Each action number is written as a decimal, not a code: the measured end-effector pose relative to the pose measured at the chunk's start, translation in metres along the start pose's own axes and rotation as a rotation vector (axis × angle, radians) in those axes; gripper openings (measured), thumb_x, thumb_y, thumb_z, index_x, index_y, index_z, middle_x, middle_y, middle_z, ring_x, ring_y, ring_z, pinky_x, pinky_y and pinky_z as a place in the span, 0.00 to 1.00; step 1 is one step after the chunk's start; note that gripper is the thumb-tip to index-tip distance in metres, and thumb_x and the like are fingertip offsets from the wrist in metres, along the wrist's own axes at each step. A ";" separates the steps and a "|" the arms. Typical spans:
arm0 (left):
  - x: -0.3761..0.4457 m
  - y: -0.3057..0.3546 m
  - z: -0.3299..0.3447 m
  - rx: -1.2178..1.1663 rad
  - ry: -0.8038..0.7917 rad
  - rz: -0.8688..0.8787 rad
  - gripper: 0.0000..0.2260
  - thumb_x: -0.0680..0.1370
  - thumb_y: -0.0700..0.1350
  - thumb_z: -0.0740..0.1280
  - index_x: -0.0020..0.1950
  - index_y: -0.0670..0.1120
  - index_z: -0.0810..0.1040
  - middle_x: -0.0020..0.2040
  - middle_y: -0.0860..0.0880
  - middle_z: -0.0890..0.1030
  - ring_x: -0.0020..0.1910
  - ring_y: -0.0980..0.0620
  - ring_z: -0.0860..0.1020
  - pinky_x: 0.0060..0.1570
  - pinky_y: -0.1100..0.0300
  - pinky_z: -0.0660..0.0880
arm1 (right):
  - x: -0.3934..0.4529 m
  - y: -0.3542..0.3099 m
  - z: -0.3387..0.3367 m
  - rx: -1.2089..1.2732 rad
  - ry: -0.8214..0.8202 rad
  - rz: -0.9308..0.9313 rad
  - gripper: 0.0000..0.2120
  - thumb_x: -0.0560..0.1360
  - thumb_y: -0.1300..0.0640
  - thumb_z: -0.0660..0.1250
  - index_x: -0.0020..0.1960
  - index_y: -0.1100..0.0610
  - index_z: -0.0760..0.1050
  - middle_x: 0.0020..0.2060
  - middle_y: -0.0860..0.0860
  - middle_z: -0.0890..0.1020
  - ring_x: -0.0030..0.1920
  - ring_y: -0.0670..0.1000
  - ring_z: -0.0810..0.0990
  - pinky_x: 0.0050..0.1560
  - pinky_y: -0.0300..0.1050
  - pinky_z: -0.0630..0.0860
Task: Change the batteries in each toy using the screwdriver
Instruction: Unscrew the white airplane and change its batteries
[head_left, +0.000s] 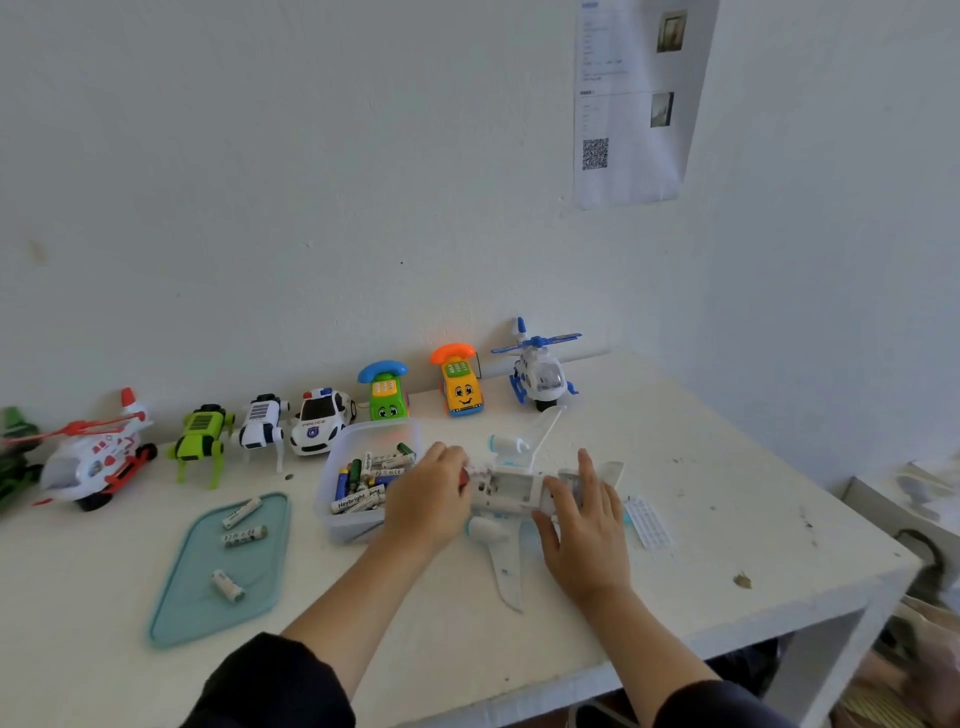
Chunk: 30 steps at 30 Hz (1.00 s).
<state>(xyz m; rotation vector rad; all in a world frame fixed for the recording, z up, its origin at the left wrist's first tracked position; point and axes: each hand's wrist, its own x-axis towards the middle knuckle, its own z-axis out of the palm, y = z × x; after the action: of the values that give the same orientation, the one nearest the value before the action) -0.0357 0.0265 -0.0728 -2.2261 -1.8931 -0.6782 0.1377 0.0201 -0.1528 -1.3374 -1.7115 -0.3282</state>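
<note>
Toy plane belly-up between both hands, so the battery bay faces up. Left hand curls around the red-handled screwdriver at the bay; right hand presses flat, fingers straight, steadying the fuselage.

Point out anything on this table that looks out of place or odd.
The white toy plane lies belly-up with its compartment open, its ribbed cover loose beside the tail. Three batteries lie scattered on the teal tray, outside the battery box.
</note>
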 end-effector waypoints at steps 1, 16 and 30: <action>0.002 -0.008 -0.005 -0.015 0.063 -0.092 0.07 0.79 0.47 0.61 0.54 0.45 0.74 0.50 0.50 0.75 0.41 0.51 0.73 0.36 0.59 0.68 | 0.001 0.001 0.001 0.005 0.002 -0.008 0.13 0.72 0.51 0.58 0.54 0.56 0.70 0.63 0.68 0.72 0.55 0.68 0.78 0.56 0.61 0.74; -0.021 -0.137 -0.029 -0.442 0.315 -0.862 0.13 0.75 0.39 0.68 0.58 0.43 0.74 0.52 0.43 0.79 0.50 0.39 0.77 0.50 0.49 0.75 | -0.003 -0.002 0.004 -0.138 0.011 -0.041 0.15 0.78 0.49 0.51 0.58 0.56 0.69 0.67 0.66 0.68 0.66 0.67 0.66 0.62 0.61 0.60; -0.048 -0.164 -0.078 0.140 -0.377 -0.939 0.11 0.76 0.45 0.65 0.56 0.41 0.74 0.43 0.46 0.76 0.43 0.47 0.75 0.45 0.56 0.72 | -0.003 -0.003 0.006 -0.194 -0.024 -0.055 0.17 0.71 0.54 0.53 0.58 0.57 0.68 0.64 0.65 0.71 0.61 0.68 0.71 0.59 0.61 0.62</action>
<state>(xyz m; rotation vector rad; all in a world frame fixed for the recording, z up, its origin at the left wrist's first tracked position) -0.2177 -0.0153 -0.0529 -1.3428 -3.0627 -0.1779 0.1321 0.0216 -0.1577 -1.4392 -1.7744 -0.5227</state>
